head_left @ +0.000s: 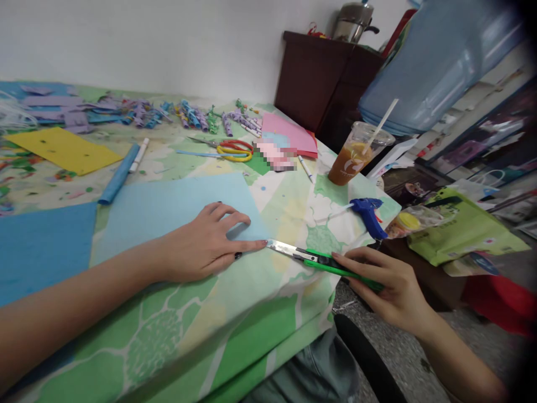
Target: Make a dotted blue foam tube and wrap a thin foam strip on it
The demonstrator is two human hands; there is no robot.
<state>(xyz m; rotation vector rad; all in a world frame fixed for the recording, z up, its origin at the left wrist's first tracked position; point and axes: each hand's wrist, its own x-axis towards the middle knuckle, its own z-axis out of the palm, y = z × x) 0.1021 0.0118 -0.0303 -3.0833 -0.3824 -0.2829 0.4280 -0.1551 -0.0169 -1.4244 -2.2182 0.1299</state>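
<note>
Left hand [205,240]: you spread it over the light-blue paper [176,196].
Right hand [388,280]: you grip the green utility knife [323,262], blade tip near your left forefinger.
Light-blue paper: before you on the cloth-covered tabletop [289,218].

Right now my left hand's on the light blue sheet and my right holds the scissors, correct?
Not quite: in the head view, your right hand holds the green utility knife; the scissors lie on the tablecloth. Your left hand is on the light blue sheet, as you said.
</note>
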